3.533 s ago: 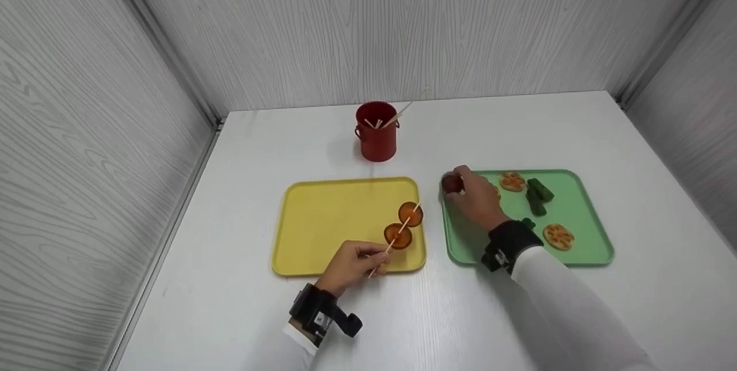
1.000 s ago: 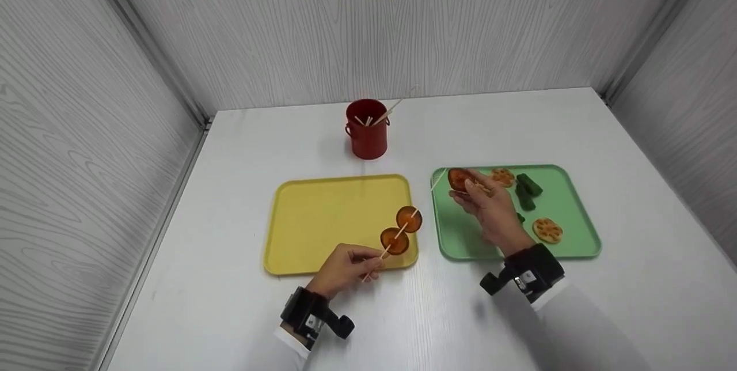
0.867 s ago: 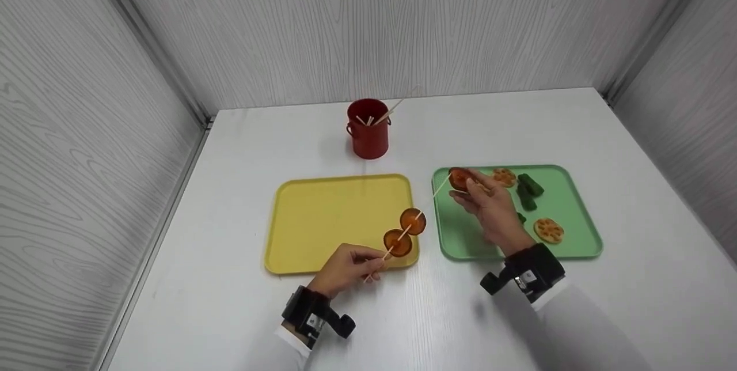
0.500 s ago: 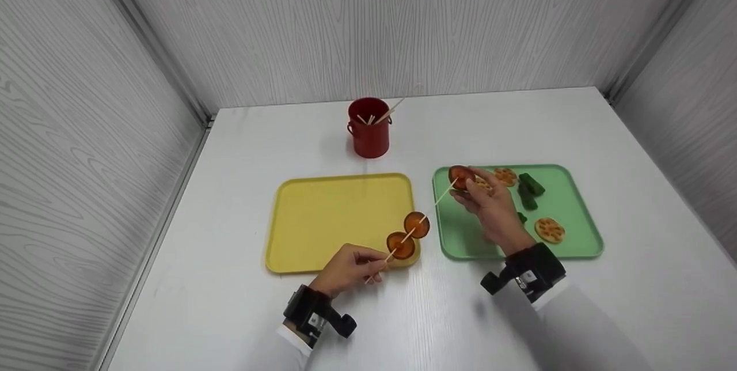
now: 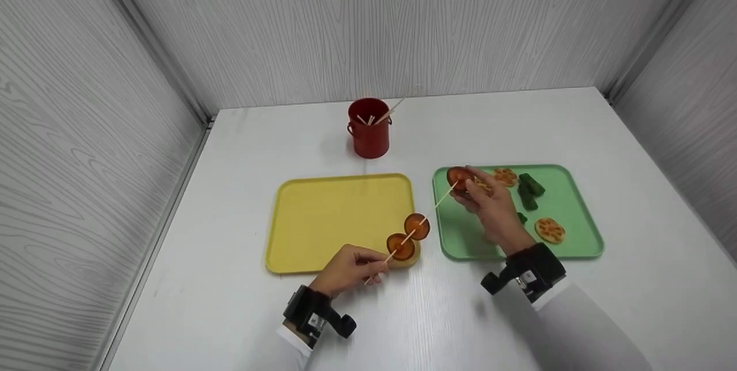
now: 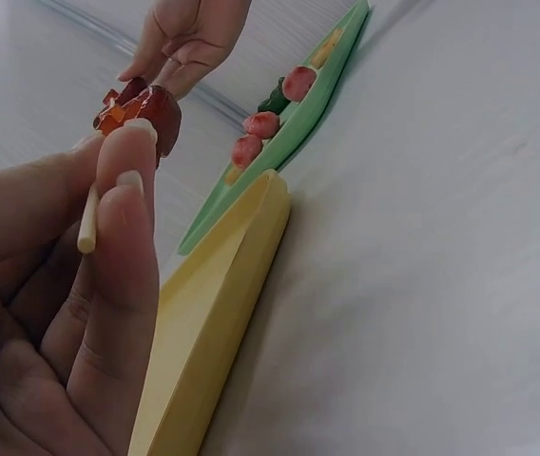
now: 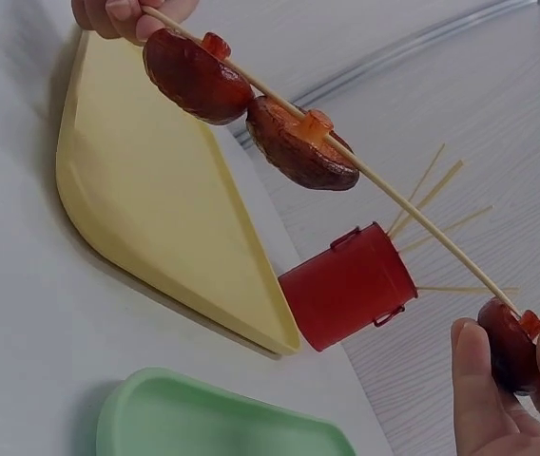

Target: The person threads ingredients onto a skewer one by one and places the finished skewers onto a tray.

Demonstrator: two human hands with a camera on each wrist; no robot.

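My left hand (image 5: 348, 270) pinches the lower end of a thin wooden skewer (image 7: 403, 201) between thumb and fingertips. Two brown mushrooms (image 7: 199, 81) with orange undersides are threaded on it, side by side near that hand. The skewer slants up and right, over the right edge of the yellow tray (image 5: 322, 221). My right hand (image 5: 492, 209) holds a third mushroom (image 7: 510, 351) by its sides, above the left part of the green tray (image 5: 576, 244). The skewer's far tip meets this mushroom's underside; whether it has pierced it I cannot tell.
Lotus root slices (image 5: 550, 230) and green pieces (image 5: 530, 189) lie on the green tray. Pinkish round pieces (image 6: 298, 84) show there in the left wrist view. Behind the trays stands a red bucket (image 5: 370, 137) with several skewers. Pale panels (image 5: 288, 31) enclose the table.
My right hand has lifted the mushroom from the green tray's corner and turned its underside toward the skewer. The left hand has shifted slightly, bringing the skewer tip to that mushroom.
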